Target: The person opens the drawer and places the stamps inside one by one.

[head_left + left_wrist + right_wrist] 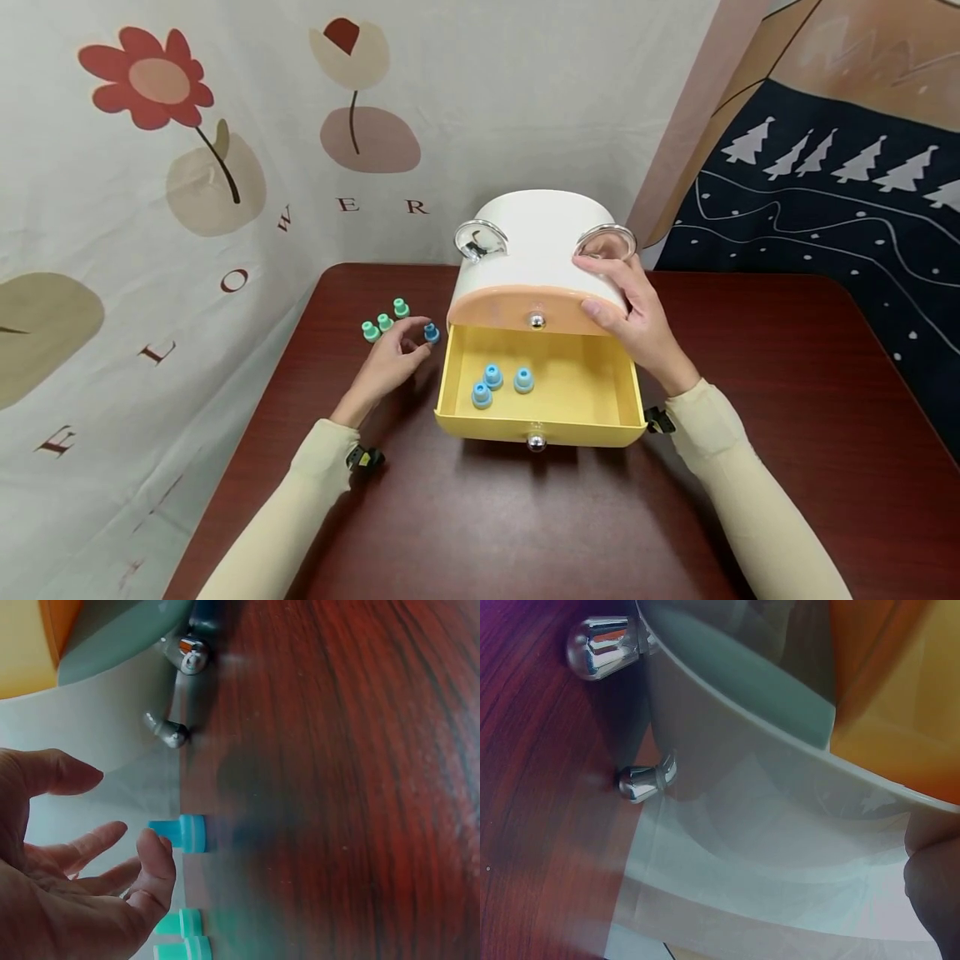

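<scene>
A white storage box (540,242) stands on the dark red table (750,400). Its orange upper drawer (495,310) is closed and its yellow lower drawer (577,429) is pulled out, with three blue caps (492,376) inside. My right hand (592,285) grips the box's upper right front edge, fingers on top and thumb on the orange front; one fingertip (934,892) presses the white wall (780,825). My left hand (412,333) (127,814) hovers with relaxed fingers just short of a blue cap (431,332) (184,832) on the table, left of the box.
Three green caps (385,322) (184,924) lie in a row beyond my left hand. The box stands on shiny metal feet (169,733) (645,782). A flowered cloth (187,167) hangs behind and to the left, and a dark tree-patterned cloth (825,208) to the right.
</scene>
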`<state>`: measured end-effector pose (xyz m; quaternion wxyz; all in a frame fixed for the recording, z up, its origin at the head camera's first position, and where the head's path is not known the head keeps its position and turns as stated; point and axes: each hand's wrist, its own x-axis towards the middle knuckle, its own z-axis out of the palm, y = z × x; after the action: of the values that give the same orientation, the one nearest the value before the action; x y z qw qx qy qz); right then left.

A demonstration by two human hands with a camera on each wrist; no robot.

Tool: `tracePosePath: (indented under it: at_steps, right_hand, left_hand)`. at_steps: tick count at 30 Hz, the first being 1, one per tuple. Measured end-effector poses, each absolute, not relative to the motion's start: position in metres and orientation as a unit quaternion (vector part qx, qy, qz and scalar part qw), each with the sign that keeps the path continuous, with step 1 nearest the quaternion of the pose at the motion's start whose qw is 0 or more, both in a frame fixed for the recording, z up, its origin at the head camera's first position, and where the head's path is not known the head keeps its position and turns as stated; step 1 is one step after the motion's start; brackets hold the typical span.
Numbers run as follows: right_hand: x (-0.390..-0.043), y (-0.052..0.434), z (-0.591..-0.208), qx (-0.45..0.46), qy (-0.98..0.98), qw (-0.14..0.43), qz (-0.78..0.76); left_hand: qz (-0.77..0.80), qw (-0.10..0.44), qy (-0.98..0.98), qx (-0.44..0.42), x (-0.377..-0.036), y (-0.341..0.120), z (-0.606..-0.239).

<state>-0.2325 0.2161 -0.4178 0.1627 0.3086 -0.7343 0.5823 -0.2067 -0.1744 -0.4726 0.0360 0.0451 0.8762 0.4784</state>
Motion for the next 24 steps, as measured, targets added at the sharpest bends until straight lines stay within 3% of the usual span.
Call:
tracePosePath:
  at_steps: [11, 24]
  right_hand:
    - [-0.233, 0.216, -0.417, 0.309, -0.736, 0.164, 0.580]
    - [-0.233, 0.216, -0.417, 0.306, -0.733, 0.164, 0.585]
  left_hand:
    - [0.462, 0.032, 0.885, 0.055, -0.213, -0.175, -0.484]
    - [0.462, -0.029, 0.886, 0.034, -0.218, -0.173, -0.492]
